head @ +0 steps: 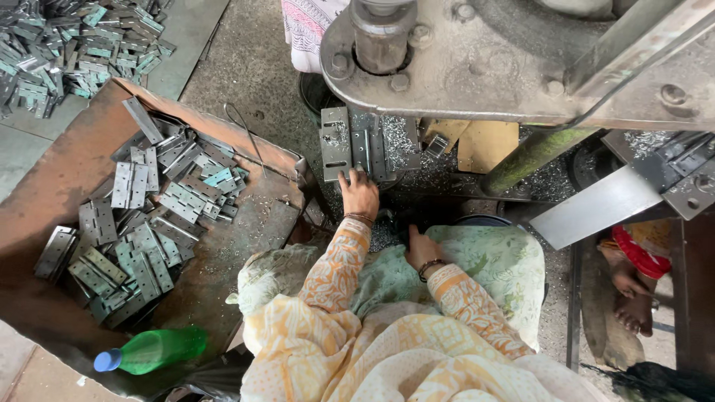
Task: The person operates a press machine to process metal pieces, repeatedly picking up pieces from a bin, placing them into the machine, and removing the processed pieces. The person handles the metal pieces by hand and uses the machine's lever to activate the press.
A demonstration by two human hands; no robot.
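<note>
The left hand (360, 195) is reaching forward to the bed of the heavy press (477, 67), its fingers lying on the lower edge of a steel hinge plate (359, 152) that is sitting flat under the ram (381, 33); the grip is loose, fingertips pressing on the plate rather than closing around it, probably to keep it square on the die. The right hand (421, 249) is resting low on the green-clothed lap, thumb up, grip half curled; whether it is holding anything I cannot tell.

Metal swarf (447, 175) is littering the bed around the plate. To the left, a rusty tray (59, 179) is carrying a heap of hinges (141, 216) within arm's reach, with a green plastic bottle (153, 350) lying at its near edge. A second hinge pile (67, 45) is lying further off. Another person's bare feet (633, 290) are showing at the right, beyond the press frame.
</note>
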